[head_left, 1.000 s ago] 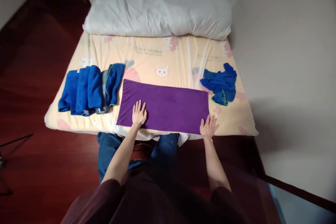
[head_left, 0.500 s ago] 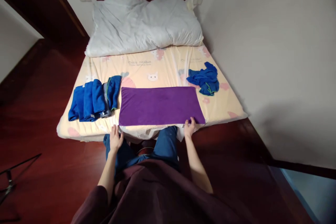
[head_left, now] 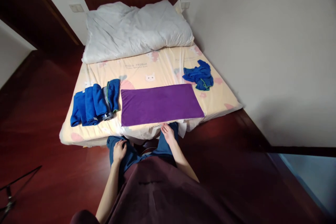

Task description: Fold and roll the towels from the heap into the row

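A purple towel (head_left: 161,105) lies spread flat along the near side of the bed, its long edge toward me. My right hand (head_left: 168,133) hovers by its front edge above my right thigh, fingers extended and holding nothing. On my left thigh rests my left hand (head_left: 120,150), empty, with its fingers loosely laid over the trousers. Left of the purple towel sits a row of folded blue towels (head_left: 90,105), along with a grey one (head_left: 106,96) and a green-edged blue one (head_left: 113,94). A crumpled blue towel (head_left: 201,75) with green trim is heaped at the right.
A bulky white quilt (head_left: 139,29) covers the head end of the bed. The bed's cream printed sheet (head_left: 147,77) shows between the cloths. A pale wall (head_left: 249,59) runs along the right; a black stand (head_left: 10,199) is on the floor at lower left.
Both hands have drawn back from the purple towel's front corners: the left onto my thigh, the right inward to the left. The towel stays flat. The view has shifted slightly.
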`<state>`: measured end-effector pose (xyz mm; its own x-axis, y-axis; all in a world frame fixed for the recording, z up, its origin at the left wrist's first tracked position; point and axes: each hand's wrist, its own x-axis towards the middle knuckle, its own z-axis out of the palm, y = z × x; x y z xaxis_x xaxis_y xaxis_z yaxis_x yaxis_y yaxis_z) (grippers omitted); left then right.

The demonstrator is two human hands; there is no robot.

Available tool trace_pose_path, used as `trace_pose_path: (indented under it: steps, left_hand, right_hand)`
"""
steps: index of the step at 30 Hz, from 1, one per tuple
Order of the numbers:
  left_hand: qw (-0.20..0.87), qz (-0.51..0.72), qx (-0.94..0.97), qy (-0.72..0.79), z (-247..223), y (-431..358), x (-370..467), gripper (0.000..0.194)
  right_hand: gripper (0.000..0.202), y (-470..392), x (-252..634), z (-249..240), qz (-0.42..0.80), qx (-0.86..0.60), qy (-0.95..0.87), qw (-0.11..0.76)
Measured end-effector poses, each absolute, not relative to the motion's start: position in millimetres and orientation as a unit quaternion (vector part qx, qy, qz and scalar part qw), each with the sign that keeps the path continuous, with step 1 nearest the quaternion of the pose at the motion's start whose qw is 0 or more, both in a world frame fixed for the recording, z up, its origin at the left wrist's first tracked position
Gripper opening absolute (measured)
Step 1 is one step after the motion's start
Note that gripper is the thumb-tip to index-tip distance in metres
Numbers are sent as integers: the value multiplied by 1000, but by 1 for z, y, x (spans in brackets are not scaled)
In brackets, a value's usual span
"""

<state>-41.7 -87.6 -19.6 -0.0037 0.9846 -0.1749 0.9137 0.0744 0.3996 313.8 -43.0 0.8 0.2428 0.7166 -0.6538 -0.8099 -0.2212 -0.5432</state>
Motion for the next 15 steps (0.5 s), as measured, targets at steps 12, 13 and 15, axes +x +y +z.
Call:
trace_pose_path:
  steps: [12,13,15]
  left_hand:
    - [203,88,672,707,-16,-93,-40,43]
    - [214,83,672,704,-15,-91,-38,43]
    - [264,64,676,685,-5,-80,-29,45]
  right_hand:
    - [18,-15,288,-5,581,-524,66,619]
    - [19,-11,288,-6,582,-526,65,617]
    - [21,-5,288,-8,586,-528,65,611]
